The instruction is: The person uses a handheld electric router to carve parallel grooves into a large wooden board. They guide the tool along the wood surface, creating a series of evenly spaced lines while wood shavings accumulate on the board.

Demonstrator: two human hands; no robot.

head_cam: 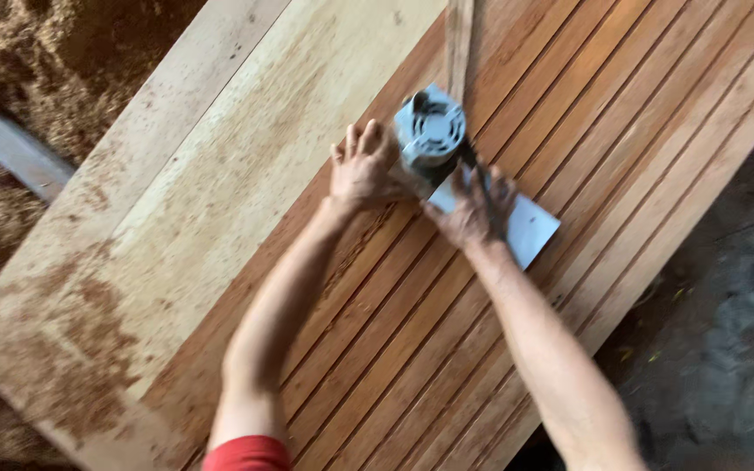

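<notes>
I see both hands on a grey power tool [430, 133], a router-like machine with a round vented motor cap, just above the middle of the frame. My left hand [362, 168] presses flat against the tool's left side, its fingers [361, 139] spread wide and pointing toward the top of the frame. My right hand [476, 208] lies over the tool's pale square base plate [530, 228], fingers curled loosely on it; motion blur keeps me from telling how tightly they close. A dark lead or handle runs between that hand and the motor body, too blurred to name.

The tool stands upright on a reddish grooved wooden panel [621, 131] that fills the right half of the frame, its long parallel grooves running from lower left to upper right. A narrow wooden strip [458, 39] lies on the panel from the tool toward the top edge. To the left, the panel meets the worktop [220, 201], pale planks dusted with brown sawdust. Beyond it, in the upper left corner, loose sawdust [63, 61] is heaped on the ground around a grey bar [15, 150]. A red sleeve [248, 454] shows at the bottom edge. I see no containers anywhere.
</notes>
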